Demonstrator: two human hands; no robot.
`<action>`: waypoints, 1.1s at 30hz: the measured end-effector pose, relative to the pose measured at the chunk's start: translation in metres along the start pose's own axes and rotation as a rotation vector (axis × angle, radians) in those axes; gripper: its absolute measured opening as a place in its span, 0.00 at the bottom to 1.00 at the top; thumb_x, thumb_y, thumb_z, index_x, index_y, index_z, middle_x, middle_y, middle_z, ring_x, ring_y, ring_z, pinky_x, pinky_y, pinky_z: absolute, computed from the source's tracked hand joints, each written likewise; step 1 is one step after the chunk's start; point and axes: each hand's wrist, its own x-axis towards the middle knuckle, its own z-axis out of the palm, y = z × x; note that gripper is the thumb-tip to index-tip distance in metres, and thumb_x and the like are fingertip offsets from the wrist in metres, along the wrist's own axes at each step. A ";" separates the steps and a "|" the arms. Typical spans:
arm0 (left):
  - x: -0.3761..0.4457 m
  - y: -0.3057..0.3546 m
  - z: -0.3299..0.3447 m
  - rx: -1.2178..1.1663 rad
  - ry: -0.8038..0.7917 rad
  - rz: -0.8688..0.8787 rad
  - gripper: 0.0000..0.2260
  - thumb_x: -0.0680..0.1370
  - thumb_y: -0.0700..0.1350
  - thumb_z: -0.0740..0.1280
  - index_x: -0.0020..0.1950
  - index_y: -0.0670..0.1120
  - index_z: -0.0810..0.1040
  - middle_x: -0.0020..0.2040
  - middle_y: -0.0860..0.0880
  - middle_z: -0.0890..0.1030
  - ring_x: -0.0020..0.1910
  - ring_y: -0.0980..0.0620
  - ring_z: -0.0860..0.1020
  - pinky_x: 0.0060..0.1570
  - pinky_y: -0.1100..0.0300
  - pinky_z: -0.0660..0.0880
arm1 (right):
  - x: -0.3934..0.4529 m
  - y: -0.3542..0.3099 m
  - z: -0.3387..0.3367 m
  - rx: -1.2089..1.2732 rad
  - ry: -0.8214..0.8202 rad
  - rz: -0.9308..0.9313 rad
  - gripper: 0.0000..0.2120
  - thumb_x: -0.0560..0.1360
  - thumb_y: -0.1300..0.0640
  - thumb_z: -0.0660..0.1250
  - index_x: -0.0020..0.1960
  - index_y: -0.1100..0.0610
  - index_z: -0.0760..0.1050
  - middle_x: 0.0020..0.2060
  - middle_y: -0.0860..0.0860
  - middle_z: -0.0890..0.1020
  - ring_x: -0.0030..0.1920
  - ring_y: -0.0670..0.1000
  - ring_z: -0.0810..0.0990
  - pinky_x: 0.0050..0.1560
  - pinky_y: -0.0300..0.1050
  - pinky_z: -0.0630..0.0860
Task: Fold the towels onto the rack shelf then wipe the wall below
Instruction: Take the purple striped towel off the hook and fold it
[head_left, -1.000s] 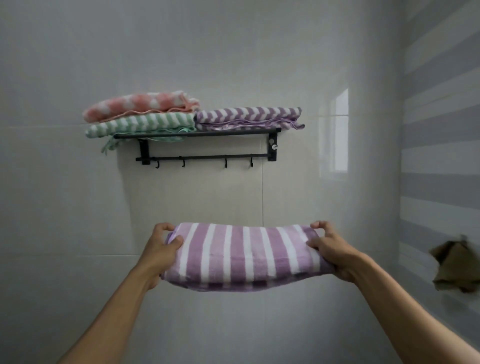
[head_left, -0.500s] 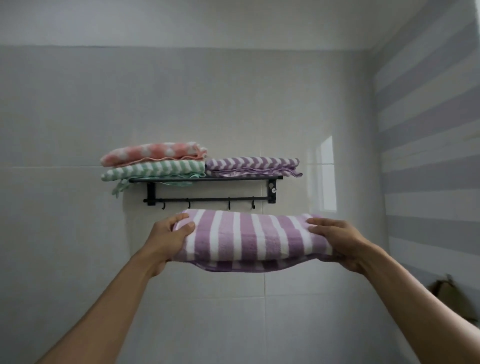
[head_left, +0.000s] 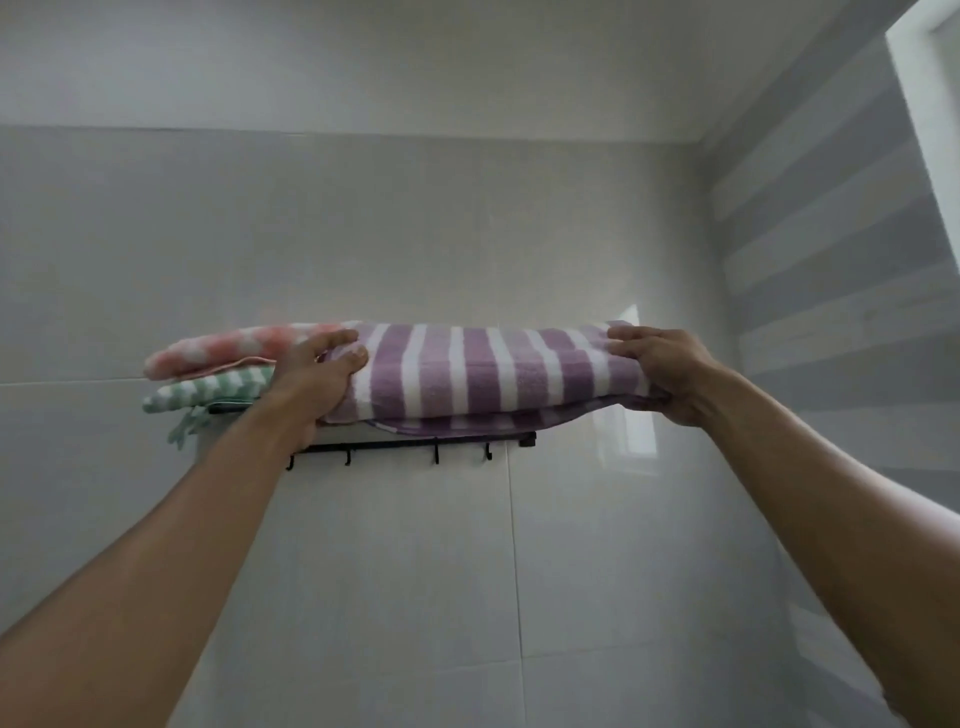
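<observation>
I see my left hand (head_left: 311, 382) and right hand (head_left: 662, 371), each gripping an end, have raised the folded purple striped towel (head_left: 488, 376) to the rack shelf (head_left: 426, 447), ready to set down.

You're looking at soft, matt terry cloth — the purple towel (head_left: 488, 371), the pink towel (head_left: 218, 351), the green towel (head_left: 208, 389). The rack (head_left: 415, 448) looks like matt black metal; the wall (head_left: 363, 234) is smooth, glossy tile.
</observation>
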 end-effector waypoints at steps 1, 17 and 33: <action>0.010 -0.001 0.005 -0.004 0.002 0.009 0.13 0.79 0.43 0.70 0.63 0.52 0.80 0.61 0.48 0.80 0.48 0.53 0.81 0.40 0.62 0.79 | 0.012 0.001 0.001 0.009 0.008 -0.011 0.13 0.76 0.60 0.72 0.60 0.54 0.83 0.55 0.54 0.84 0.41 0.54 0.83 0.30 0.43 0.82; 0.202 -0.033 0.097 0.012 0.053 0.007 0.08 0.78 0.41 0.70 0.56 0.49 0.84 0.53 0.44 0.84 0.48 0.42 0.84 0.41 0.40 0.82 | 0.244 0.017 0.038 0.059 0.028 -0.105 0.12 0.75 0.61 0.67 0.57 0.57 0.82 0.52 0.57 0.84 0.38 0.54 0.81 0.28 0.41 0.79; 0.301 -0.090 0.129 0.549 -0.043 -0.275 0.10 0.80 0.36 0.59 0.58 0.37 0.76 0.50 0.36 0.79 0.39 0.40 0.81 0.26 0.50 0.81 | 0.366 0.069 0.069 -0.197 -0.101 0.142 0.12 0.73 0.63 0.57 0.48 0.64 0.79 0.41 0.61 0.82 0.35 0.59 0.82 0.34 0.49 0.84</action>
